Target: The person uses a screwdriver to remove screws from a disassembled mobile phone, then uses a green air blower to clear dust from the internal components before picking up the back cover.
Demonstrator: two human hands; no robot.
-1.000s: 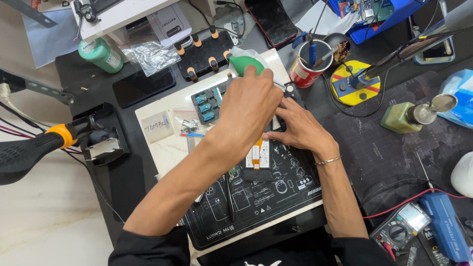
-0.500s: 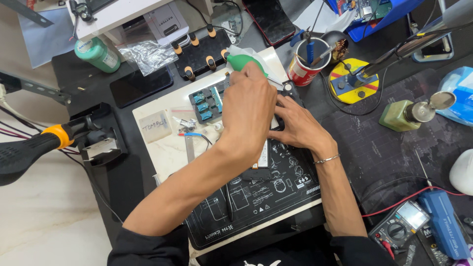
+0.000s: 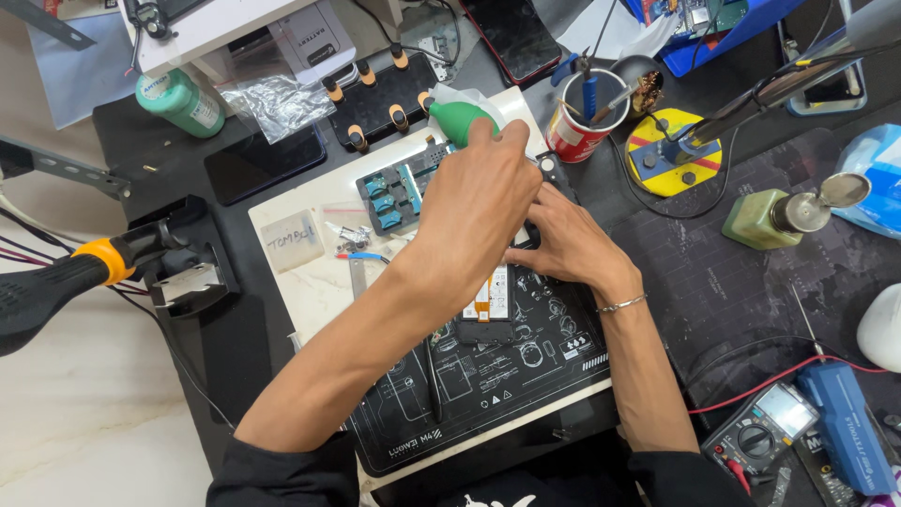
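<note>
A crowded electronics repair bench, dark-topped, carries a white slab and a black printed work mat [image 3: 488, 394] at its centre. Over the far edge of that mat the left hand [image 3: 474, 221] reaches in from the lower left, forearm stretched diagonally, wrist bent down, fingers curled together and pressed to the opened phone [image 3: 493, 305] beneath it; what the fingertips grip is hidden, so how tightly it closes cannot be told. The right hand [image 3: 563, 246] comes from the lower right with a thin bracelet [image 3: 621, 303] at the wrist, lies flat and low, fingers pointing left, tucked under the left hand and steadying the phone's upper end. The phone's exposed inside with an orange-and-white flex strip shows just below both hands. Just beyond the left knuckles lies a green rubber air blower [image 3: 462, 120]. Left of the hands sits a teal-blue parts tray [image 3: 389, 197], with loose screws [image 3: 349, 235] near it. Further right stand a red tool cup [image 3: 580, 127] and a green solvent dispenser bottle [image 3: 765, 218]; a multimeter [image 3: 765, 434] lies at lower right
</note>
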